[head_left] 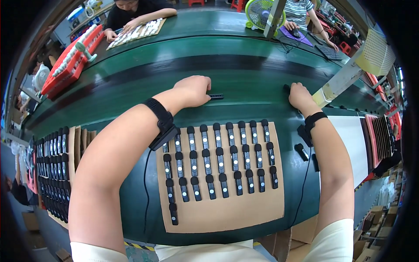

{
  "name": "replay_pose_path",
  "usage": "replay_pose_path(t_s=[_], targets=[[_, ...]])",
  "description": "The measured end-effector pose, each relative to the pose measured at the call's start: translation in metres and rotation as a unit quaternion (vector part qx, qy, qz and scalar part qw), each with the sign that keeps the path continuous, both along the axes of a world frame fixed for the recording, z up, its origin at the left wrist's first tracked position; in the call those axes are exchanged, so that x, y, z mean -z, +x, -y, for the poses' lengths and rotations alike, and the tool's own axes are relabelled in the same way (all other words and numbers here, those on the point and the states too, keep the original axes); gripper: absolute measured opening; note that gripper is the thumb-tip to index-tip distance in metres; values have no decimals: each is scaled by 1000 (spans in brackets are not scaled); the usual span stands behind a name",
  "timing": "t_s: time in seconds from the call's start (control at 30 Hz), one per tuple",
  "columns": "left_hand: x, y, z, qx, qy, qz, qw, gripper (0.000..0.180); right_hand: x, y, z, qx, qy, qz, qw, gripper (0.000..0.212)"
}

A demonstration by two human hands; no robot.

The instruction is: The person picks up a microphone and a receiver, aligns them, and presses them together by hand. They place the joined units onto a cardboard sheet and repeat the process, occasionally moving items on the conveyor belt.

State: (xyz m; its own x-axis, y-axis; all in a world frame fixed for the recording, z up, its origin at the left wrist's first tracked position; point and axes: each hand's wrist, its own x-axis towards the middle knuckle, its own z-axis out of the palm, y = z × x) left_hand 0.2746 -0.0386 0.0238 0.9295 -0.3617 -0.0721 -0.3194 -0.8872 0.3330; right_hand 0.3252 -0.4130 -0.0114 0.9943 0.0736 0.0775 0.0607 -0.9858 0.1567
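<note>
- A small black device (216,96) is pinched in the left hand (193,90) grip at 12 o'clock on the table (244,76).
- Another black piece (286,88) is touched by the right hand (300,96); its grip cannot be told.
- Judged: picking step; placement onto the cardboard sheet (227,214) at 6 o'clock is called for.

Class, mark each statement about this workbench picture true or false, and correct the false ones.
1. The left hand touches a small black device on the green belt. True.
2. The cardboard sheet holds rows of small black devices. True.
3. The right hand rests on the cardboard sheet. False: it lies on the belt beyond it.
4. Both wrists are bare. False: each wears a black strap.
</note>
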Motion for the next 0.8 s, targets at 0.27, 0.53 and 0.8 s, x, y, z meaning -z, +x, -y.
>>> replay_pose_path(t_s=[0.27,0.53,0.8], targets=[[12,10,-3,0,47,-29,998,27,-16,-5,-5,-14,74,-24,997,19],[-15,-35,-22,-38,-214,17,976,25,-73,-105,-87,-152,629,-63,759,23],[-44,-183,-43,-94,-562,-54,820,23,-95,-257,-142,-145,772,-122,607,32]])
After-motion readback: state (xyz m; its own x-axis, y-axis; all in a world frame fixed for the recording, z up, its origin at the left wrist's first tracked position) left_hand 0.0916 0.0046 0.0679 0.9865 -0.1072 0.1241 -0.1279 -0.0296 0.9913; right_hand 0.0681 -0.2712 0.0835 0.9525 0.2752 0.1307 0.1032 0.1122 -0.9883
